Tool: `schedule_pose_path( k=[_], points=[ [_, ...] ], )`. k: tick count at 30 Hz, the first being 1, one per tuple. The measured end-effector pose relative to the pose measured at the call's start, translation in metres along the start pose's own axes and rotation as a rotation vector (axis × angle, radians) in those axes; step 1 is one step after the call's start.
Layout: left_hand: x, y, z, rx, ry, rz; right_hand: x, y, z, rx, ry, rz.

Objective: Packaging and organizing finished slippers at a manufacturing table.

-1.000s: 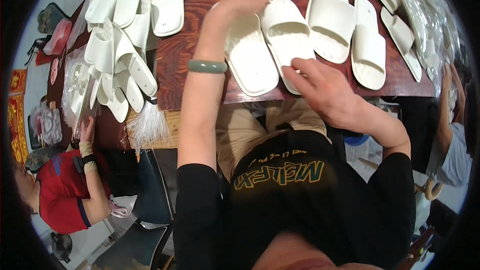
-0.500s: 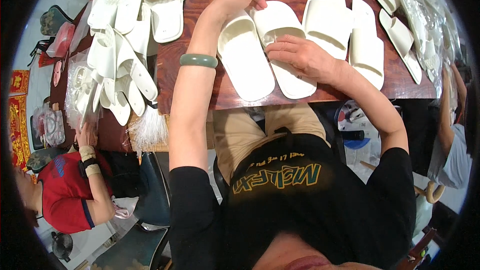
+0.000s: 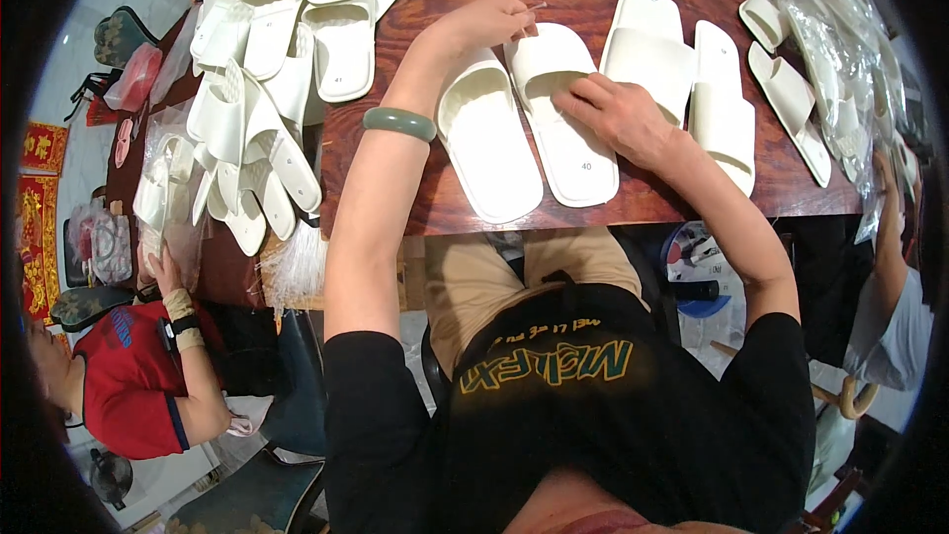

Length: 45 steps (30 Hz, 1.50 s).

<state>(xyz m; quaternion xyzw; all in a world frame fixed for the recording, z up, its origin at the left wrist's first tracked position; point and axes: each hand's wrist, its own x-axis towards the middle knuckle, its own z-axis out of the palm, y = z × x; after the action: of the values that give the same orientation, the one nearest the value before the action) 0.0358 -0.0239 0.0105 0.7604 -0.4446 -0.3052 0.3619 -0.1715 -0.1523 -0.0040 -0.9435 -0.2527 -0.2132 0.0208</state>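
Note:
Two white slide slippers lie side by side before me, a left slipper (image 3: pixel 494 163) and a right slipper (image 3: pixel 583 163), toes pointing away. My left hand (image 3: pixel 484 25), below a green bangle (image 3: pixel 398 123), is at their toe ends, its fingers pinched on a thin pale strand whose tip sticks out to the right. My right hand (image 3: pixel 628 124) rests over the right slipper with its fingers curled at the foot opening, by the edge of the strap. Whatever lies between those fingertips is hidden.
Another pair of white slippers (image 3: pixel 647 64) lies to the right. A heap of slippers (image 3: pixel 267 30) covers the left side, above a bundle of pale strands (image 3: pixel 297 267). Bagged slippers (image 3: pixel 830 49) stand far right. One person in red (image 3: pixel 138 376) works at left, another at right.
My right hand's fingers have drawn back to the right, from the gap between the slippers to the right slipper's opening. The whole view has shifted slightly, moving the table lower in the picture.

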Motion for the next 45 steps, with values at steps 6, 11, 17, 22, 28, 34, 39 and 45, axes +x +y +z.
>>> schedule_pose_path(
  k=[6,11,17,22,28,34,39,45],
  points=[
    [-0.001,0.009,0.005,0.031,-0.187,-0.163,0.005,-0.012,0.004,-0.161,0.014,0.066],
    [-0.012,0.018,0.008,-0.186,-0.185,-0.233,0.015,-0.024,0.003,-0.121,-0.153,0.215],
    [-0.003,-0.006,0.016,-0.442,-0.167,-0.064,0.020,-0.028,-0.003,-0.118,-0.259,0.264],
    [-0.023,0.002,0.010,-0.317,0.124,-0.062,0.014,-0.022,-0.005,-0.038,-0.086,0.113],
    [-0.046,0.001,0.001,-0.467,0.459,0.019,-0.002,0.003,-0.019,-0.008,0.232,0.099],
    [-0.053,-0.008,0.000,-0.607,0.519,0.169,0.044,0.026,-0.005,0.257,0.280,0.262],
    [-0.050,-0.006,0.003,-0.716,0.552,0.219,0.111,0.041,0.033,0.641,0.142,0.462],
    [-0.057,-0.027,-0.007,-0.587,0.747,0.144,0.114,0.040,0.046,1.362,0.233,0.727]
  ],
)
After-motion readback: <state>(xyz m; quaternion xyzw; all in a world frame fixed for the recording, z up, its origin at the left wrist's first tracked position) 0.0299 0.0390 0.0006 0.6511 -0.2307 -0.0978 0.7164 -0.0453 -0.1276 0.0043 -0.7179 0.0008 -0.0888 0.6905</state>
